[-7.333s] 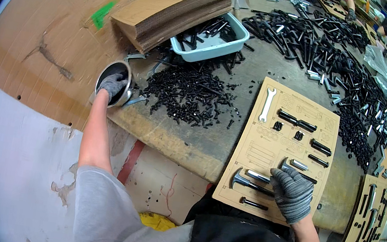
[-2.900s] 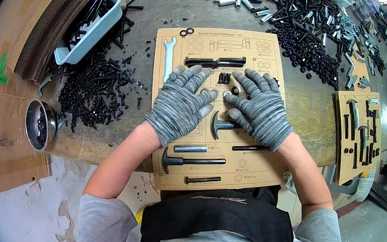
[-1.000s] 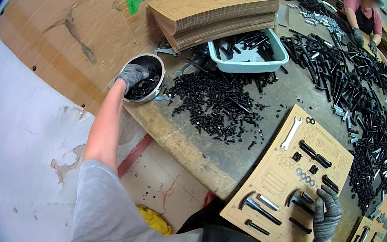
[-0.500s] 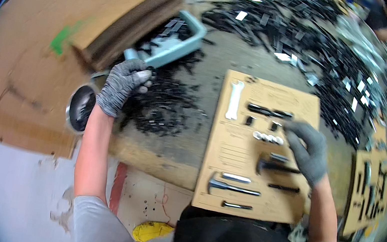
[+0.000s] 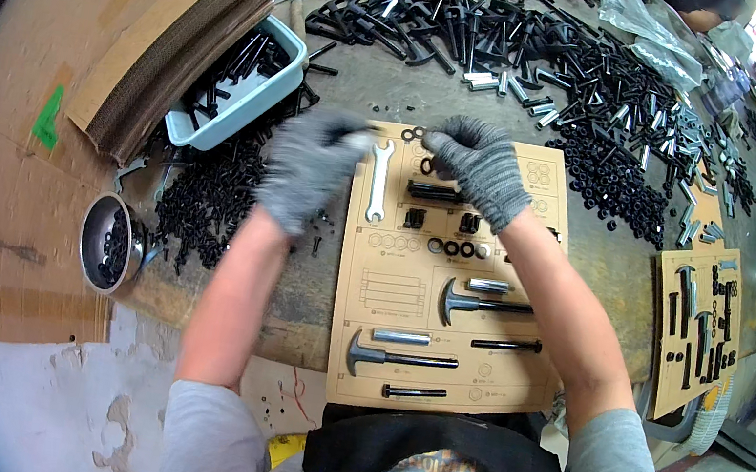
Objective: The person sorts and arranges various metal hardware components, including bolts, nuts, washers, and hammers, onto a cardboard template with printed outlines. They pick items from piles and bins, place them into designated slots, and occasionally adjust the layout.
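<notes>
Both hands wear grey knit gloves. Motion smears my left hand (image 5: 315,167) at the upper left edge of the cardboard layout board (image 5: 377,364), so its fingers are unclear. My right hand (image 5: 483,164) is over the board's top, fingers pinched close to small black rings (image 5: 426,166); what is in the pinch is hidden. An open-ended wrench (image 5: 378,187) lies on the board's left side. Below the right hand are black bolts (image 5: 432,191), short black cylinders (image 5: 414,218) and a row of rings (image 5: 451,247). Lower down lie silver sleeves (image 5: 401,338), hook-headed black rods (image 5: 403,360) and black bolts.
Left stand a light-blue bin (image 5: 250,107) of black parts, a steel bowl (image 5: 97,231), and stacked cardboard (image 5: 169,55). Small black screws (image 5: 215,200) are heaped beside them. Black and silver hardware (image 5: 490,27) covers the far table. Another filled board (image 5: 681,383) is at right.
My left hand has moved right from the bin and screw heap to the board. My right hand has shifted from the board's right edge to its top. The view has also turned and sharpened.
</notes>
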Available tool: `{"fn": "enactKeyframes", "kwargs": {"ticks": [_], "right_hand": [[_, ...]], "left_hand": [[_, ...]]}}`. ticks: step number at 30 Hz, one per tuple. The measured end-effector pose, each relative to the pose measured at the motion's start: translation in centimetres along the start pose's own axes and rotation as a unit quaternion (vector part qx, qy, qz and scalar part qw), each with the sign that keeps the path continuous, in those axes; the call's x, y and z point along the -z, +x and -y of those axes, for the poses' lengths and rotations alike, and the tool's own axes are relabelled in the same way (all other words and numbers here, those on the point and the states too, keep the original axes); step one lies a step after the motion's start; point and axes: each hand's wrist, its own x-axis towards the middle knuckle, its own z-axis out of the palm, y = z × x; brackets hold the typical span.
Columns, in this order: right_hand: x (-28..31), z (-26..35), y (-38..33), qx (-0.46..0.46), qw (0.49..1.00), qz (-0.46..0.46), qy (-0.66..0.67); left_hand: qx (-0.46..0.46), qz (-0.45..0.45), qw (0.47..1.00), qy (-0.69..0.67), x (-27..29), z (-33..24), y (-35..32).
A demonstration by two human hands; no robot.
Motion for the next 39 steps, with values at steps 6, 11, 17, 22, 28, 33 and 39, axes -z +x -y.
{"fn": "enactKeyframes", "kwargs": {"ticks": [6, 11, 17, 22, 28, 33, 39], "right_hand": [[2.3, -4.0, 4.4, -0.027, 0.994, -0.016, -0.109], [2.0, -5.9, 6.5, -0.005, 0.983, 0.024, -0.184], [1.7, -1.9, 3.0, 0.129, 0.9, 0.07, -0.41], [0.4, -1.5, 1.1, 0.27, 0.831, 0.134, -0.467], [-1.5, -1.5, 0.4, 0.316, 0.785, 0.137, -0.516], [-2.0, -2.2, 0.6, 0.275, 0.831, 0.136, -0.464], [1.7, -1.9, 1.5, 0.219, 0.92, 0.047, -0.321]], "left_hand": [[0.022, -0.291, 0.927, 0.236, 21.1, 10.7, -3.8], [0.148, -0.321, 0.845, 0.402, 33.7, 18.9, -9.4], [0.14, -0.344, 0.782, 0.5, 32.2, 18.6, -11.5], [-0.045, -0.263, 0.889, 0.372, 18.6, 11.1, -8.9], [-0.116, -0.21, 0.919, 0.313, 10.3, 8.0, -7.2], [-0.135, -0.183, 0.931, 0.285, 6.3, 6.6, -5.0], [-0.135, -0.09, 0.952, 0.259, 1.4, 4.8, -2.0]]}}
